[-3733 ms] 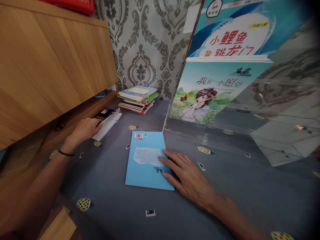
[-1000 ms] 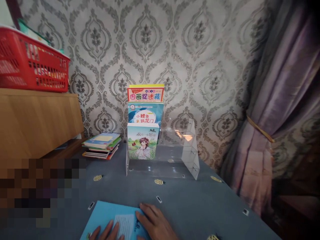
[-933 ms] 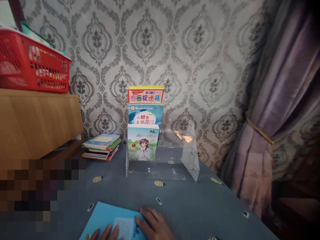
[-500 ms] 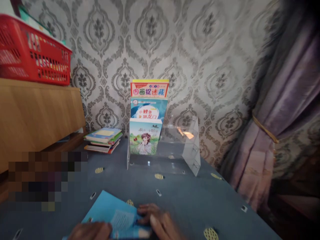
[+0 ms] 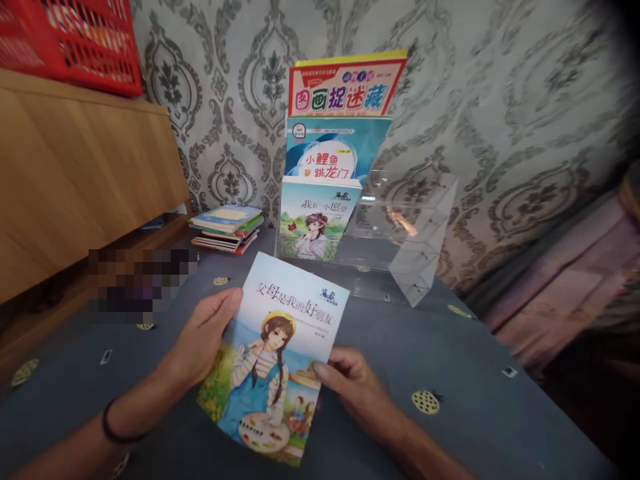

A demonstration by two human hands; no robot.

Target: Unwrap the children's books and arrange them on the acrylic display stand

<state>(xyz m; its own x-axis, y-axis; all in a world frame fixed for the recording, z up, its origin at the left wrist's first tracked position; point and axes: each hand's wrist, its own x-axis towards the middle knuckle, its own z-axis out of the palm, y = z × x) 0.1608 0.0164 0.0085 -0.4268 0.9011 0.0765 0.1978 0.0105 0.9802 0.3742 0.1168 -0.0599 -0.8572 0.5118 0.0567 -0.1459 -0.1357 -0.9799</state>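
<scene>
A paperback book (image 5: 273, 373) with a painted girl in a yellow hat on its cover is held up, slightly tilted, above the table. My left hand (image 5: 213, 330) grips its left edge, thumb on the cover and fingers behind. At the right edge, my right hand (image 5: 353, 380) pinches it between thumb and fingers. Just behind stands a clear acrylic book rack (image 5: 420, 247). Its left side carries a light-green book (image 5: 313, 227) in front, a teal book (image 5: 335, 143) behind that, and a red-bordered picture book (image 5: 345, 90) at the back.
A stack of books (image 5: 227, 230) lies left of the rack. Farther left is a wooden cabinet (image 5: 85, 180) with a red plastic basket (image 5: 95, 40) on top. A dark grey-blue cloth (image 5: 390, 333) with pineapple prints covers the table. A purple curtain (image 5: 565, 280) hangs at right.
The book has been raised from the table, and its front cover now faces me. Both hands have moved up with it. The view has shifted closer to the rack.
</scene>
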